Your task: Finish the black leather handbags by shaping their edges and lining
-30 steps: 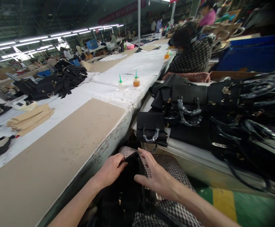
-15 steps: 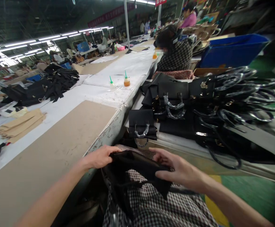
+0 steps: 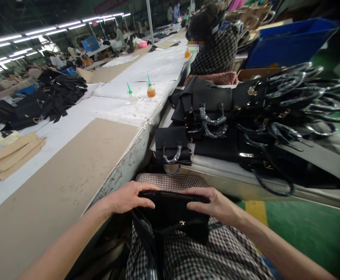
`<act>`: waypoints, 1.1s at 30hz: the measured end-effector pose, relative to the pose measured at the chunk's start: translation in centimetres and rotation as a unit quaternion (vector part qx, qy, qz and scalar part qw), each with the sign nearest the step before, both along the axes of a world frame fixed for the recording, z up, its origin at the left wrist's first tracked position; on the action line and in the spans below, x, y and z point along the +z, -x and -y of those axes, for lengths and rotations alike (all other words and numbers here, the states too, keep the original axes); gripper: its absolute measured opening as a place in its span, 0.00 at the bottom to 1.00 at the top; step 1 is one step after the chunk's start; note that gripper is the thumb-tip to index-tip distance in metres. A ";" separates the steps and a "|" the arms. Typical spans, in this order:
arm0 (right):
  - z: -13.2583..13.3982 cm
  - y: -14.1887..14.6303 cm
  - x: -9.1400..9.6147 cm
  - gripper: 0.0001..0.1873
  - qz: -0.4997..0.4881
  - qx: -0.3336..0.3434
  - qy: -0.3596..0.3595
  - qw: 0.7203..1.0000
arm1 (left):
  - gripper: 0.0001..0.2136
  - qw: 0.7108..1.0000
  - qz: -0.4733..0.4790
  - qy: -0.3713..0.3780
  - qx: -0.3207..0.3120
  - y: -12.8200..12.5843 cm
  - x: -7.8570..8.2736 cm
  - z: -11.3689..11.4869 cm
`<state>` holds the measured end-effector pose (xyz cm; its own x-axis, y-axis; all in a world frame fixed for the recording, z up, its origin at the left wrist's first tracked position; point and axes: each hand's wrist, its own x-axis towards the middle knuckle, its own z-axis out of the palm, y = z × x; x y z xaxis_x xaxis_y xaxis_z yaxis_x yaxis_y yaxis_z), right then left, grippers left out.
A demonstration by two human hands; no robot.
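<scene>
A black handbag [image 3: 170, 216] rests on my lap, over the checked cloth [image 3: 184, 256]. My left hand [image 3: 133, 197] is closed on the left end of its upper edge, thumb on the near side. At the right end of the same edge, my right hand [image 3: 203, 200] grips with the thumb toward me and the fingers behind. A small gold-coloured fitting [image 3: 182, 223] shows on the bag between the hands. The bag's lower part hangs among dark straps and folds that I cannot make out.
A worktable [image 3: 123, 111] with a beige board [image 3: 67, 163] runs along the left. Two green-tipped bottles [image 3: 150, 90] stand on it. At right lie several black handbags [image 3: 212, 99] with wrapped handles. A blue bin [image 3: 289, 44] and a person in checks [image 3: 215, 54] are beyond.
My right hand has closed onto the bag's upper edge, which now lies straighter between both hands. The gold-coloured fitting has come into sight. My view has tipped slightly downward.
</scene>
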<state>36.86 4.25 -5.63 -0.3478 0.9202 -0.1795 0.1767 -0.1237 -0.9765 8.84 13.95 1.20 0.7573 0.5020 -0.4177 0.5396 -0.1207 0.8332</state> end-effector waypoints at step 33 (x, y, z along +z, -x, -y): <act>-2.7 3.2 3.7 0.12 0.321 0.144 -0.182 0.918 | 0.13 0.987 -0.032 -0.155 -0.033 -3.2 -2.3 0.6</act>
